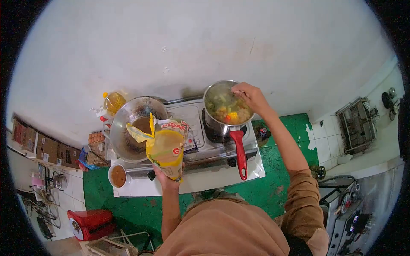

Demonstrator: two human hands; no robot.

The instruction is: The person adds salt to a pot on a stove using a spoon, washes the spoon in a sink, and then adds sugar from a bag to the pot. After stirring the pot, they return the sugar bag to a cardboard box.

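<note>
Fingers (159, 172) of the left hand (167, 181) grip the base of a yellow pouch (165, 148), tilted just above the wok (126, 123) on a two-burner stove (194, 128) that stands on a white board (205, 179) over a green surface (273, 170), a pale wall (192, 42) behind. Further right, the right hand (251, 96) is over the far rim of the red-handled pot (224, 115), fingers curled; whether they pinch anything cannot be told. Red lettering on the pouch is creased and unreadable.

The white counter (252, 170) carries a two-burner stove (192, 119) and small bowl (118, 176).
</note>
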